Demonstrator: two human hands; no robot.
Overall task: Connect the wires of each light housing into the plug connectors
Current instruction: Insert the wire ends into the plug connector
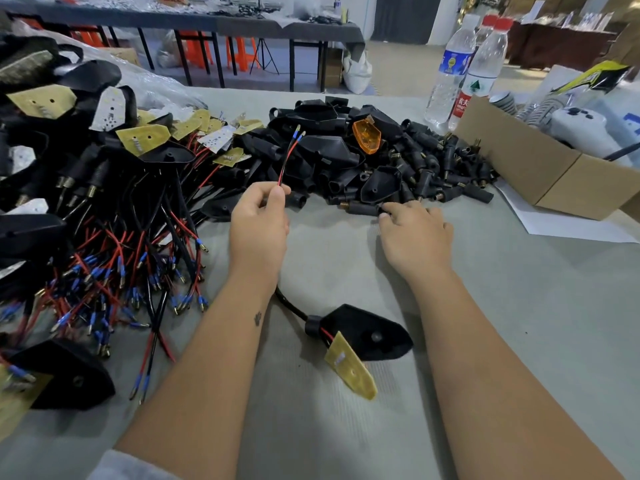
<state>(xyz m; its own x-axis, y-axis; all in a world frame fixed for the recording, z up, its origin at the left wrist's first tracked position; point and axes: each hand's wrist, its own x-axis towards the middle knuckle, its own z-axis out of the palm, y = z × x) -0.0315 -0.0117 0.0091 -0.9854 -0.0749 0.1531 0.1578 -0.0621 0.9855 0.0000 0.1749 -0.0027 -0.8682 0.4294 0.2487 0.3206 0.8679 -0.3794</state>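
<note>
Two wires (289, 154) pinched in left grip (258, 225), right grip (414, 233) open on plug connector (360, 207)

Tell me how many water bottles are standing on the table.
3. One blue-labelled bottle at the far right of the table, one green-labelled bottle just right of it, and a red-capped bottle mostly hidden behind them.

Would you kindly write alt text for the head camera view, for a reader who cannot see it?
A person's left hand pinches a red and black wire pair upright, while the right hand reaches a black plug connector at the edge of a pile. The wires' black light housing lies on the grey table between the forearms.
</note>
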